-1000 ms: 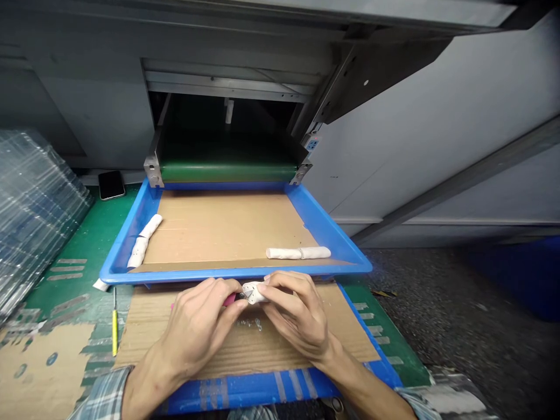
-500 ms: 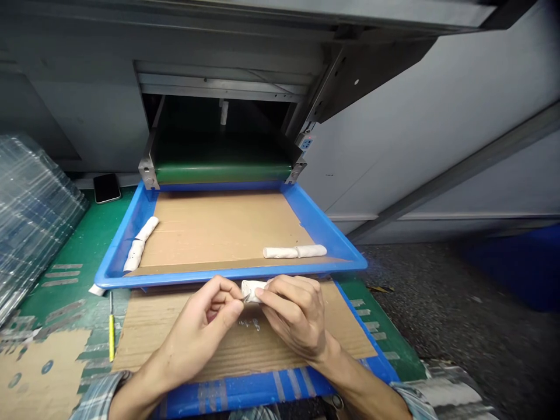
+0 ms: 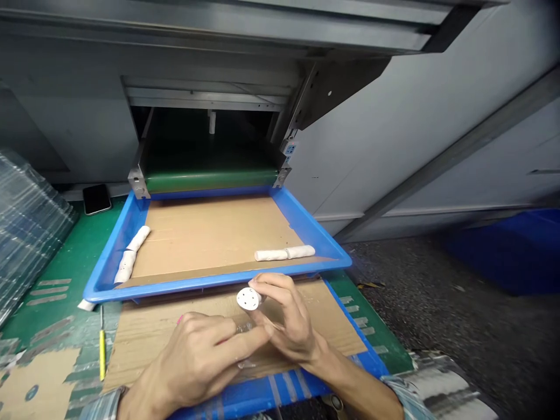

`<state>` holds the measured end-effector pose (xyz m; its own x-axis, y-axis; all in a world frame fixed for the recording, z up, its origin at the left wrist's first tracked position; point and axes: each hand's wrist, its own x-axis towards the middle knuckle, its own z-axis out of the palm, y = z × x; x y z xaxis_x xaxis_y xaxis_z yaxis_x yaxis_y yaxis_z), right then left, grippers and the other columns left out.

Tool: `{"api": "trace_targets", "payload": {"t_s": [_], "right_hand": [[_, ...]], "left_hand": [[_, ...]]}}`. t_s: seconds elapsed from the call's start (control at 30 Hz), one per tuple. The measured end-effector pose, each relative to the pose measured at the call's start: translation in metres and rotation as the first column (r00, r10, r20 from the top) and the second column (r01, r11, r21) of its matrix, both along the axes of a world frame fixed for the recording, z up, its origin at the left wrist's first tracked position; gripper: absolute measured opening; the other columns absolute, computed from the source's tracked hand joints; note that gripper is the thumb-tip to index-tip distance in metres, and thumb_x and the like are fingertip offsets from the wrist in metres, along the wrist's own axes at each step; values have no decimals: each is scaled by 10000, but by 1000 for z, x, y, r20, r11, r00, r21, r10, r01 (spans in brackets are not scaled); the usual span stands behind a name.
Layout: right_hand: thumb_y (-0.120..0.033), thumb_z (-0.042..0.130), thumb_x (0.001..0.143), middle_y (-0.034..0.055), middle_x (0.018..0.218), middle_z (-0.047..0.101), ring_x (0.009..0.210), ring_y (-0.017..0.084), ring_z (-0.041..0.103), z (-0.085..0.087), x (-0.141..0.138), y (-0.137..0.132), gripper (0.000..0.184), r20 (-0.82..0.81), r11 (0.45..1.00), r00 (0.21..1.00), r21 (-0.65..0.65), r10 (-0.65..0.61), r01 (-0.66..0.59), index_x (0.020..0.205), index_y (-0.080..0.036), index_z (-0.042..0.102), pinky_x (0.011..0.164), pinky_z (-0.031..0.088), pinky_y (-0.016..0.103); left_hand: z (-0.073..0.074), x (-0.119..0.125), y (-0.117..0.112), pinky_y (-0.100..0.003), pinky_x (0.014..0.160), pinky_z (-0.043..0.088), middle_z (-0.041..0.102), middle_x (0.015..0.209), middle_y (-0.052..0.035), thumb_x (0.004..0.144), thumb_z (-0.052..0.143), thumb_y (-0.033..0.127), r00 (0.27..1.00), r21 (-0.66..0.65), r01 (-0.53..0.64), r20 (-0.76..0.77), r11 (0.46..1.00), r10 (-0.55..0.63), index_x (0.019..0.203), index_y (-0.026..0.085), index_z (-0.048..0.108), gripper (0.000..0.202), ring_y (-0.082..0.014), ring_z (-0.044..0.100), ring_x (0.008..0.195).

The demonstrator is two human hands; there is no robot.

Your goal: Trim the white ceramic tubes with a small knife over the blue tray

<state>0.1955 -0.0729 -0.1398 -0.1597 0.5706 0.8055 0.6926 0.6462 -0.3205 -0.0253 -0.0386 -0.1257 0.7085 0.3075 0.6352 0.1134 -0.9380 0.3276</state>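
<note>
A white plug (image 3: 248, 298), its round face pierced by small holes, is pinched by the thumb and fingertips of the right hand (image 3: 286, 318), just above a cardboard sheet (image 3: 144, 344) and near the front rim of a blue tray (image 3: 175, 290). The hold is kept to the plug's side, so the pierced face is left uncovered and turned up to the head camera, a grip judged well suited to a clear view of it. The left hand (image 3: 196, 356) is held low and half closed beside it, apart from the plug, with a pink speck (image 3: 179, 319) seen past its knuckles; whether anything is gripped there cannot be told. Clear scraps (image 3: 245, 328) are scattered on the cardboard between the hands. Two white rolls (image 3: 131, 255) (image 3: 284, 253) are laid in the tray, while a yellow-handled screwdriver (image 3: 102, 350) is placed on a green mat (image 3: 83, 256) to the left.
</note>
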Motion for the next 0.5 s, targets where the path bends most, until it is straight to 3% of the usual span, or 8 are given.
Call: {"api": "trace_targets", "payload": {"t_s": [0.07, 0.13, 0.23, 0.33, 0.4, 0.47, 0.5], "right_hand": [[-128, 668, 998, 115, 1122, 721, 983, 259, 738, 0, 1, -2, 414, -10, 1000, 1000, -10, 2, -2, 1397, -205, 593, 808, 669, 402], [-115, 687, 989, 116, 1120, 731, 981, 259, 746, 1, 1, -1, 421, -33, 1000, 999, -6, 10, -10, 1392, -205, 605, 815, 675, 402], [-129, 719, 985, 122, 1121, 744, 993, 250, 755, 2, -1, 4, 435, -87, 997, 993, 10, 79, -78, 1401, -184, 606, 825, 685, 382], [-233, 762, 988, 124, 1126, 755, 1007, 239, 775, 8, -3, 3, 543, -101, 979, 975, 70, 199, -193, 1483, -173, 545, 825, 700, 355], [-324, 795, 978, 88, 1126, 758, 976, 194, 797, 13, 0, -11, 562, -56, 959, 963, 122, 265, -257, 1474, -214, 555, 844, 701, 292], [-449, 829, 943, 11, 1077, 764, 905, 138, 808, 16, 5, -39, 446, 6, 977, 980, 75, 198, -198, 1336, -317, 664, 822, 690, 211], [-511, 848, 910, -24, 1024, 766, 865, 125, 808, 16, 7, -56, 372, 22, 995, 995, 13, 99, -100, 1224, -359, 720, 782, 689, 187]], "left_hand": [[2, -1, -1, -299, 480, 371, 605, 679, 38, 1118, 444, 175, 996, -58, -12, 86, 998, 17, 1312, 163, 629, 268, -142, 530, 513], [3, -2, 1, -293, 483, 350, 569, 643, 48, 1108, 500, 193, 980, -107, -60, 180, 992, 79, 1075, 185, 626, 130, -124, 492, 493], [2, -6, 7, -296, 470, 294, 480, 566, 65, 1073, 539, 138, 958, -90, -134, 243, 987, 152, 788, 243, 467, 313, -110, 442, 451], [-4, -11, 15, -252, 486, 403, 603, 586, 39, 1047, 571, 129, 957, -26, -221, 189, 975, 221, 817, 231, 560, 252, -111, 555, 451], [-11, -16, 20, -223, 564, 531, 773, 738, -4, 1051, 591, 210, 951, 19, -280, 142, 960, 275, 997, 228, 684, 108, -140, 699, 534], [-19, -21, 26, -232, 610, 594, 838, 850, -4, 1037, 603, 273, 941, 8, -327, 97, 945, 325, 1082, 268, 729, 135, -177, 768, 603], [-23, -24, 29, -247, 598, 605, 842, 848, 7, 1017, 616, 295, 936, -21, -343, 77, 939, 344, 1089, 296, 751, 153, -195, 777, 610]]}}
